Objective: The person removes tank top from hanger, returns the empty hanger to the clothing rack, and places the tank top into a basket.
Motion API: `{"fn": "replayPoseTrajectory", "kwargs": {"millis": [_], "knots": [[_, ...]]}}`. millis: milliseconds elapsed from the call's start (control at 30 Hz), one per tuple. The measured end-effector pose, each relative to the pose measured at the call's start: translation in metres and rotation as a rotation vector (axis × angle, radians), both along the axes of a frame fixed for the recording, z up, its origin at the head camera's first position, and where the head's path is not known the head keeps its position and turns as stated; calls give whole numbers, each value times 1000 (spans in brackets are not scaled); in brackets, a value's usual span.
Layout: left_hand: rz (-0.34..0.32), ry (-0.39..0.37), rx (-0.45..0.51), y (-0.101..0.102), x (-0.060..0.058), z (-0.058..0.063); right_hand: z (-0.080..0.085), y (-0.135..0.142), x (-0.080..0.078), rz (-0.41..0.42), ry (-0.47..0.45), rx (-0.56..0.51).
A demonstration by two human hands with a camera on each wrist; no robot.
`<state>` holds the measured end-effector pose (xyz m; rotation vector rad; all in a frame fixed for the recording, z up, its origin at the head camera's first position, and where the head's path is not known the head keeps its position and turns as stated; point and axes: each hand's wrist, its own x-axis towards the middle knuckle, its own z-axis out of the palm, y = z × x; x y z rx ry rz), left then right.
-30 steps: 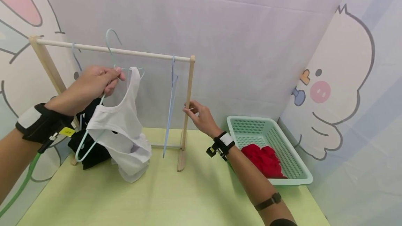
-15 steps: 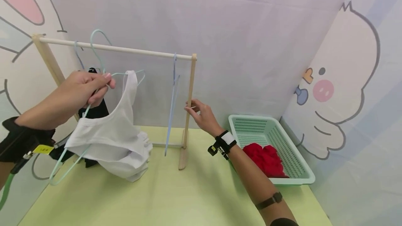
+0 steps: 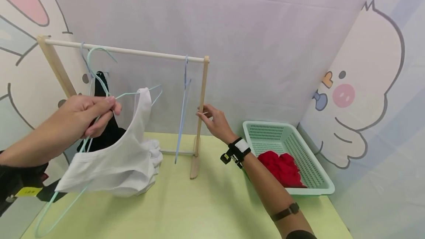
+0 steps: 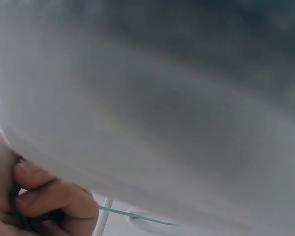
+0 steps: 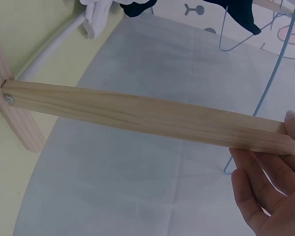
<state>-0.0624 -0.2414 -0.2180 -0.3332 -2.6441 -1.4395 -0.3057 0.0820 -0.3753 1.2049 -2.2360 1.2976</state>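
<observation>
My left hand grips a mint-green clothes hanger just below its hook. A white tank top is on that hanger, one strap over the far arm, its near end sticking out below the cloth. The hook's top overlaps the white rail in the head view; whether they touch I cannot tell. In the left wrist view the white cloth hides most of the scene. My right hand pinches the wooden post at the right end of the clothes rack, thumb on one side, fingers on the other.
A blue hanger without clothing hangs near the rail's right end. Behind my left hand hangs a black garment. On the right of the yellow-green table, a mint basket holds red cloth. Cartoon-printed curtains surround the table.
My left hand has moved left, down and nearer the camera with the hanger and tank top; the hook has dropped from above the rail to about its height. My right hand stays on the post.
</observation>
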Motion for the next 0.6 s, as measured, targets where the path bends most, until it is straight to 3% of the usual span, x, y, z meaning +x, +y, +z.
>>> {"fn": "replayPoseTrajectory", "kwargs": {"millis": [367,600], "knots": [[-15,9,15,0,10,-25,-3,-1,-2,-10,21,-35],[-42,55,31,1,13,-52,-2,-4,1,-26,0,-46]]}}
